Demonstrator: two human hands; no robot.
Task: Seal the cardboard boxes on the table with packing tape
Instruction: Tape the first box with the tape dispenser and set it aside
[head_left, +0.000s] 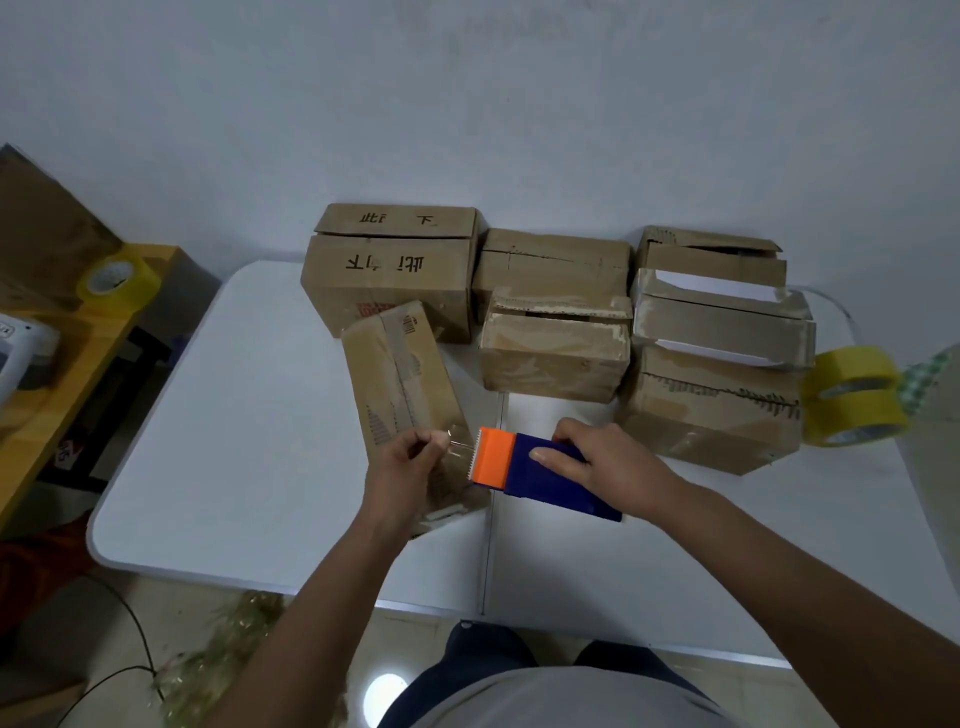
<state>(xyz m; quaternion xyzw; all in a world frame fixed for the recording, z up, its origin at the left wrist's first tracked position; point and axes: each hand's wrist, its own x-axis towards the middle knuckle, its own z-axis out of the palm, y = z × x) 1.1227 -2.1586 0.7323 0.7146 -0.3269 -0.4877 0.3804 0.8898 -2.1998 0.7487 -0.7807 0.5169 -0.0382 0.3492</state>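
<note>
White bench (249, 415): several boxes at rear (556, 332), flaps unsealed, all still to tape. Narrow box (400, 384) pulled forward, seam not yet taped, as far as visible. Right hand (597, 457) grip clenched around blue-orange tape dispenser (524, 467); left hand (410, 457) grip pinching clear tape end (460, 444) over this box.

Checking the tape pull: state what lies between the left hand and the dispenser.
Head view: a short stretch of clear tape runs from the left hand, which pinches it, to the dispenser, above the box.
</note>
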